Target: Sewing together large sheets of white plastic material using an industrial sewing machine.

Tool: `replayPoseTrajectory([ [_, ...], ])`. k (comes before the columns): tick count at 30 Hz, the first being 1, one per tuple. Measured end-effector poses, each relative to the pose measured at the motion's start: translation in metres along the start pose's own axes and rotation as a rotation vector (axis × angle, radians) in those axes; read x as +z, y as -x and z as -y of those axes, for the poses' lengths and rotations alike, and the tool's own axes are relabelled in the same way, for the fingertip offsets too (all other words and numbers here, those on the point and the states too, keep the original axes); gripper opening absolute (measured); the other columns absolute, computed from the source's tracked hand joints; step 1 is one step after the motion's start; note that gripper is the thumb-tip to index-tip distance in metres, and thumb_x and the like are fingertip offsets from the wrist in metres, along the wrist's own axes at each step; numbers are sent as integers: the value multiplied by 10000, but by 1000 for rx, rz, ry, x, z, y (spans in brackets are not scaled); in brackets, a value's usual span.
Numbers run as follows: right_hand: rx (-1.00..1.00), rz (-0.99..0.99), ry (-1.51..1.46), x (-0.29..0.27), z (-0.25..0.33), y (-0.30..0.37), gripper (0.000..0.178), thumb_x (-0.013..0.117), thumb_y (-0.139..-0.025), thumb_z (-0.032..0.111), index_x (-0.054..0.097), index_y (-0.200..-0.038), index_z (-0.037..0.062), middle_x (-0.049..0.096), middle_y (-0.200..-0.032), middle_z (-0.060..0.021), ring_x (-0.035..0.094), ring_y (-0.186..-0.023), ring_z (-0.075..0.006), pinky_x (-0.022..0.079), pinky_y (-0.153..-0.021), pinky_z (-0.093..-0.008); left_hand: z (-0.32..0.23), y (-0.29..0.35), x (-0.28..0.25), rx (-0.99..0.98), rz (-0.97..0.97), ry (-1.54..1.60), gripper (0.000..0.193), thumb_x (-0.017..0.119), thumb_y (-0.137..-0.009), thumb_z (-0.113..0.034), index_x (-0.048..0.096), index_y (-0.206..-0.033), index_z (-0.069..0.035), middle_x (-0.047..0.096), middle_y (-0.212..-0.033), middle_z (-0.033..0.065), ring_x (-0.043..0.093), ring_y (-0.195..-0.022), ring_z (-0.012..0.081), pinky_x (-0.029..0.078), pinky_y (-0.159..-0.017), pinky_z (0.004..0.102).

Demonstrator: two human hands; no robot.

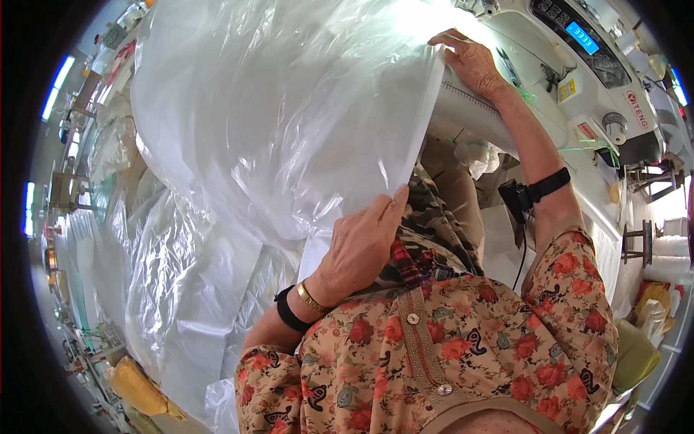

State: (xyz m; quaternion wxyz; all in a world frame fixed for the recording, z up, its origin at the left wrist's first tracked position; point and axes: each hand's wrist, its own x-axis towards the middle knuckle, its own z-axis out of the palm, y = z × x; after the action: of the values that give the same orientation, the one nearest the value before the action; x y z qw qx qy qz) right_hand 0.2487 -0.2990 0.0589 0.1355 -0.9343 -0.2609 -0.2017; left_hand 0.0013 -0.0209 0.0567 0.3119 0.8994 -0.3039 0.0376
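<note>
A large sheet of translucent white plastic film (289, 108) spreads over the work surface and hangs down at the left. Its straight folded edge runs between my two hands. My left hand (365, 242), with a gold watch at the wrist, pinches the near end of that edge. Farther off, my right hand (470, 65) grips the far end between thumb and fingers, beside the bright lamp of a white sewing machine (593, 101). A ruler scale (473, 98) on the machine bed shows beneath my right wrist.
Small snips (510, 66) lie on the machine bed near green thread (528, 95). More crumpled film (184, 267) is heaped at the left. A yellow bundle (137, 387) lies at the lower left, and stools (640, 242) stand at the right.
</note>
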Motion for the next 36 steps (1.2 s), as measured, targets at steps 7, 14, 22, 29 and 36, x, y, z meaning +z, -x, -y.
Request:
replayPoseTrajectory([
  [7, 204, -78, 13, 1, -4, 1, 264, 598, -869, 163, 566, -1131, 158, 577, -1137, -28, 644, -882, -246, 517, -810, -400, -2, -7, 9, -22, -94, 111, 457, 549, -846, 19, 494, -1298, 56, 550, -912, 163, 588, -737, 338, 490, -662, 412],
  [14, 276, -161, 81, -1, -4, 4, 221, 617, -854, 212, 619, -1030, 79, 612, -1058, -75, 629, -983, -274, 516, -841, -406, -10, -38, 21, 62, -61, 264, 244, 582, -813, -9, 628, -1051, 19, 552, -773, 155, 588, -685, 339, 476, -628, 415],
  [22, 187, -150, 185, 14, -23, 8, 215, 571, -841, 235, 658, -936, 63, 641, -983, -110, 634, -922, -273, 512, -820, -400, -33, -72, 43, 232, 28, 313, 138, 588, -777, -1, 657, -894, 25, 586, -726, 167, 584, -641, 361, 467, -594, 401],
  [29, 269, -12, 221, -3, -10, 21, 278, 527, -874, 285, 672, -980, 73, 648, -1008, -128, 625, -992, -282, 477, -880, -452, -2, -39, 37, 76, 24, 225, 272, 616, -805, -13, 644, -1072, 30, 557, -734, 150, 581, -625, 316, 470, -572, 396],
  [36, 301, 30, 177, -5, 0, 20, 350, 536, -909, 379, 635, -1051, 74, 655, -1028, -111, 612, -1047, -287, 442, -914, -497, 11, -37, 38, 81, 21, 241, 258, 615, -814, 7, 665, -1066, 27, 550, -713, 133, 565, -589, 268, 465, -565, 346],
])
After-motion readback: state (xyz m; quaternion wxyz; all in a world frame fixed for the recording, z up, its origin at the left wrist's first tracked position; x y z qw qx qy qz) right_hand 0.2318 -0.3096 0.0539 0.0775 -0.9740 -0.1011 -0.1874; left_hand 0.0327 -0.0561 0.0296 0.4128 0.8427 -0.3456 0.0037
